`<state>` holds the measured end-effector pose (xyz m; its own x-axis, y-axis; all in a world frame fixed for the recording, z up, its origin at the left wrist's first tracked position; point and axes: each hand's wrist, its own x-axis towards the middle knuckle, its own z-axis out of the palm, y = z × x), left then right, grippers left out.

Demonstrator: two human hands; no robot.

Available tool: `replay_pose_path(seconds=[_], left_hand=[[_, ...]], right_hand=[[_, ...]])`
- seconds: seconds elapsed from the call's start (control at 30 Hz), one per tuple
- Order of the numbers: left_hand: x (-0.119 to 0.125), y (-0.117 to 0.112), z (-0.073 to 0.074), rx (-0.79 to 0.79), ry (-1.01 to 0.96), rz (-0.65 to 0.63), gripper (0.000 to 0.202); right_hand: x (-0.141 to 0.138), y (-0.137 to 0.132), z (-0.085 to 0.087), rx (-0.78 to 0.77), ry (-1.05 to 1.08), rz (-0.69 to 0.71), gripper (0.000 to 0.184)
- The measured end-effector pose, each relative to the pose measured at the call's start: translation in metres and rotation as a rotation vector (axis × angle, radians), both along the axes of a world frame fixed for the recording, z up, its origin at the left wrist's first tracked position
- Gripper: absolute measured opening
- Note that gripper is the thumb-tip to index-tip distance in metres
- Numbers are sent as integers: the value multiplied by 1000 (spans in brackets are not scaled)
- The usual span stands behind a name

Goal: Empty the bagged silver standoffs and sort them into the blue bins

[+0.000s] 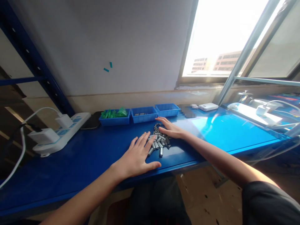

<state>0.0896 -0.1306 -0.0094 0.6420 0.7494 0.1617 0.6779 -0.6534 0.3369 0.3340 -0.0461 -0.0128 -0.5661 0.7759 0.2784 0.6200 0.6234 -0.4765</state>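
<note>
1. Currently, the metal pieces [156, 144] lie loose on the bench [112, 140], on the near side of the middle blue bin [145, 118] and slightly to its right; with nothing penning them in, a brisk sweep could scatter them.
2. The left hand [138, 156], on the near side of that bin, has its grip spread wide, with nothing visibly clasped; fingers so far apart over the pieces could let some slip between them.
3. The right hand [171, 128], nearer the bin's right corner, also has an unclosed grip, its fingers reaching out flat. Whether anything sits under its palm I cannot tell, so a covered piece could be overlooked or dragged.
4. Its fingertips come close to the middle blue bin's near right corner; a careless reach could nudge the bin and jostle the small parts [140, 114] inside.
5. One outlying piece [161, 152] rests farthest from the bin, towards the person; a swing of the left thumb might knock it over the bench's front edge.
</note>
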Motion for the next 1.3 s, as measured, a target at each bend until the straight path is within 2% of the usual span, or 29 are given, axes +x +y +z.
replay_pose_path(seconds=[0.17, 0.27, 0.4, 0.53, 0.67, 0.87, 0.97, 1.07, 1.13, 1.2, 1.3], left_hand=[[5, -6, -9, 34, 9, 152, 93], [8, -11, -8, 43, -13, 213, 89], [10, -22, -5, 45, -23, 327, 81], [10, -26, -1, -11, -83, 373, 67], [9, -25, 1, -32, -148, 399, 58], [8, -25, 0, -27, -159, 414, 55], [7, -27, -2, -12, -173, 425, 54], [6, -30, -3, 7, -194, 432, 53], [6, -29, -3, 21, -194, 427, 52], [4, -23, -1, 7, -184, 410, 52], [3, 1, 8, -81, -239, 365, 54]], right_hand=[[-22, 11, 3, 93, -109, 110, 43], [-38, 18, 3, 130, -88, 75, 43], [-54, 29, -1, 73, -19, 32, 46], [-60, 36, -5, 47, -33, -5, 47], [-61, 37, -6, 44, -99, -55, 56], [-58, 36, -5, 61, -13, -16, 56], [-52, 39, -5, -18, 73, 9, 59], [-46, 43, -6, -145, 178, -15, 65], [-42, 45, -5, -169, 198, -39, 68], [-39, 46, -2, -94, 145, -66, 61], [-32, 46, 4, 35, 51, -104, 39]])
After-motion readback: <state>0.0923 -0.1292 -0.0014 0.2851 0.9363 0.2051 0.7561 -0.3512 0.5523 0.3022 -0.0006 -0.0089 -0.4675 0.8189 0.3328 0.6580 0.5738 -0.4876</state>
